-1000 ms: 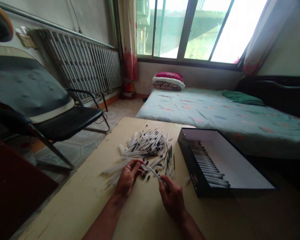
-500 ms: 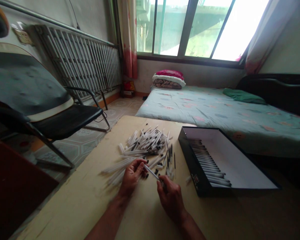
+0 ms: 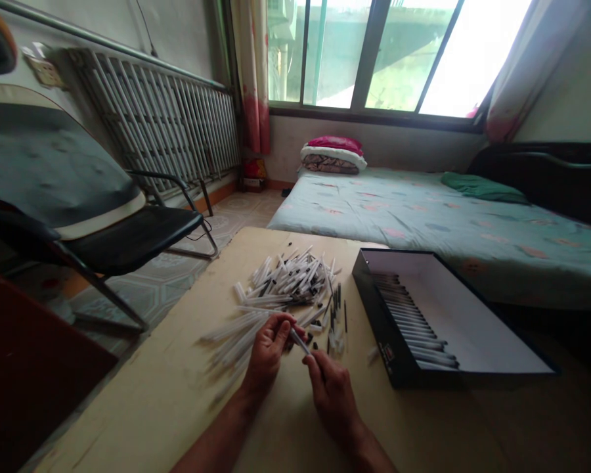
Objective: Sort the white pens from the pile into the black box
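Between my two hands, over the near side of the table [image 3: 177, 394], is a slim whitish pen [image 3: 301, 343]. My left hand [image 3: 272, 345] pinches its far end between thumb and fingers. Around the near end my right hand [image 3: 331, 381] is closed, and its fingers hide that part. Just beyond lies a heap of clear pen barrels and caps [image 3: 295, 279], with several longer clear tubes [image 3: 236, 332] fanned out to the left. Thin dark refills [image 3: 335, 305] lie right of the heap. Small black plugs [image 3: 315, 345] are scattered close to my fingers.
At the right of the table stands an open dark box [image 3: 391, 328] with a white inside and a row of pens [image 3: 414, 322] along its left side. A bed [image 3: 374, 203] is behind the table. A black chair [image 3: 128, 233] stands to the left.
My left hand has shifted slightly right and my right hand slightly left, so they are closer together. Less of the pen shows between them.
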A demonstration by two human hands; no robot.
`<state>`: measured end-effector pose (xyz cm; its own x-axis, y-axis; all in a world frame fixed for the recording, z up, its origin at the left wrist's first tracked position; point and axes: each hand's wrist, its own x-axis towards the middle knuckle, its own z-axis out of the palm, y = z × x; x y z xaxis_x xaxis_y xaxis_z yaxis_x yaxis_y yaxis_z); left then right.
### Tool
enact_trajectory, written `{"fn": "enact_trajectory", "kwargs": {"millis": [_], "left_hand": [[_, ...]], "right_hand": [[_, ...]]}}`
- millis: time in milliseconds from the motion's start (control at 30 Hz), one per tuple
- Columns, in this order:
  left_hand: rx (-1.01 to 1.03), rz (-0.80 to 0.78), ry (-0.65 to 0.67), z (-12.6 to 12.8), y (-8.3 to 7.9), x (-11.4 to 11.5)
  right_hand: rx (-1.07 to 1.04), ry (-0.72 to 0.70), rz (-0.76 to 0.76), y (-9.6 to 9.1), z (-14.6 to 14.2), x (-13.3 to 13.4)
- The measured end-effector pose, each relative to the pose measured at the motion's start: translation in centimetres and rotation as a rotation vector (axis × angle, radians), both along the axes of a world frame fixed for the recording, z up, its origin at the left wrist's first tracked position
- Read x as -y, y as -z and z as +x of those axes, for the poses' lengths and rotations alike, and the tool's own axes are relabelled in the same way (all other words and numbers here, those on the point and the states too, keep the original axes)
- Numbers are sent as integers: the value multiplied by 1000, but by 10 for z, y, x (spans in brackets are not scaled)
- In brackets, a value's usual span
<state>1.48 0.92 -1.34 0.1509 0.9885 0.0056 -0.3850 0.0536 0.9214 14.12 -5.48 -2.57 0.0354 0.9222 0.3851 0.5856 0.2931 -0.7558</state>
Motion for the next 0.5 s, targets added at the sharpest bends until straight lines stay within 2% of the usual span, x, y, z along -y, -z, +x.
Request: {"fn": "enact_trajectory", "kwargs": {"millis": [167, 400, 500], "left_hand": [[2, 21, 6, 0, -1, 2], [-12, 55, 7, 3, -3, 4], [-49, 54, 6, 1, -4, 4]], "right_hand": [[-282, -52, -199, -9, 2, -1], [-934, -215, -617, -8, 1, -2], [-924, -238, -640, -12, 3, -5]]}}
